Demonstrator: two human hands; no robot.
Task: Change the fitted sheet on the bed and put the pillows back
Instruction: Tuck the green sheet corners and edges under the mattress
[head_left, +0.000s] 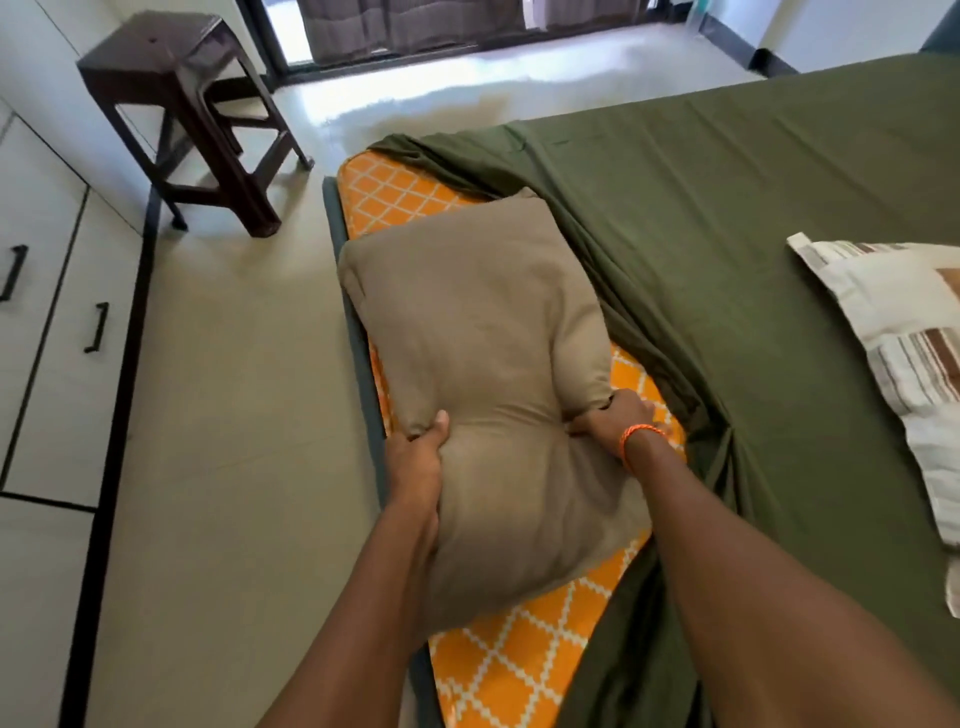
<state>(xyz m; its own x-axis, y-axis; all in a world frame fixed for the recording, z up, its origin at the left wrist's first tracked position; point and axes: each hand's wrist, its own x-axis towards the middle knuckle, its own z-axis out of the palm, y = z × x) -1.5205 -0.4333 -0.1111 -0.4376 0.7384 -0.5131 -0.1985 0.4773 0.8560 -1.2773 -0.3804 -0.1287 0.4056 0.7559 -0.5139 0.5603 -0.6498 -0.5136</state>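
You are holding a tan pillow (483, 374) with both hands, near the middle of the view. Your left hand (418, 457) is gripping its near-left edge, thumb pressing into the fabric on top and fingers hidden beneath. Your right hand (615, 415), with an orange band (636, 435) at the wrist, is pinching a bunched fold on the pillow's right side, fingers curling tightly into the cloth.

The pillow is lying over the left edge of the bed, on an exposed strip of orange sheet (519, 649) with a white diamond pattern, which is showing from about 11 o'clock of the pillow down to 6 o'clock. An olive green sheet (727, 208) is covering the rest of the bed, from 1 o'clock round to 4 o'clock of the pillow; its loose edge is lying rumpled just beside the pillow, touching it along the right side.

A second pillow (893, 338), striped in cream and brown, is resting on the green sheet at 3 o'clock, well apart from the tan one. A dark brown stool (176, 67) is standing on the floor (234, 389) at 10 o'clock, beside white cabinet doors (47, 291) with black handles.
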